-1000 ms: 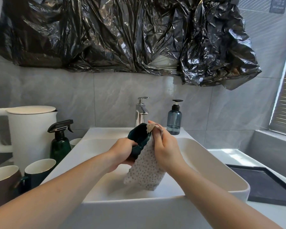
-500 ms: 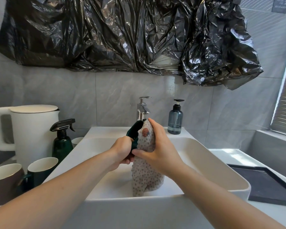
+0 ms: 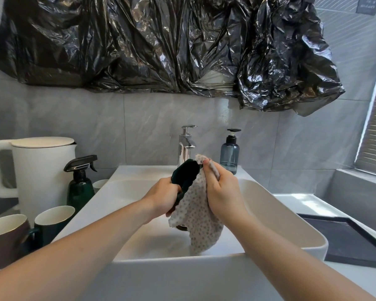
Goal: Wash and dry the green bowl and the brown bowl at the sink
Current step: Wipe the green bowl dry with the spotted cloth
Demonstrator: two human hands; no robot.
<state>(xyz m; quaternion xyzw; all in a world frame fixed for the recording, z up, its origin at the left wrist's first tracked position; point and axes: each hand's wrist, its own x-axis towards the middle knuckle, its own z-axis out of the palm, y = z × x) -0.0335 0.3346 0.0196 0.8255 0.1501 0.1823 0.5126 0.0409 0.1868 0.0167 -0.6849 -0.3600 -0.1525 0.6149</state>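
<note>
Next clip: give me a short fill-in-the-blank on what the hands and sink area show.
1. The left hand grips the ____ bowl.
2. The right hand presses a dotted ____ against it.
3. Both are held over the white ____.
4. The blue pump bottle stands ____ of the faucet.

Missing: green; cloth; sink; right

We see green bowl (image 3: 185, 178) mostly hidden by left hand (image 3: 164, 197) & cloth (image 3: 201, 218); brown mug (image 3: 4, 237) cut off at left edge.

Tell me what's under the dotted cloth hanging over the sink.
Beneath the dotted cloth a dark edge of the drain peeks out above the white sink. The rest is covered.
</note>
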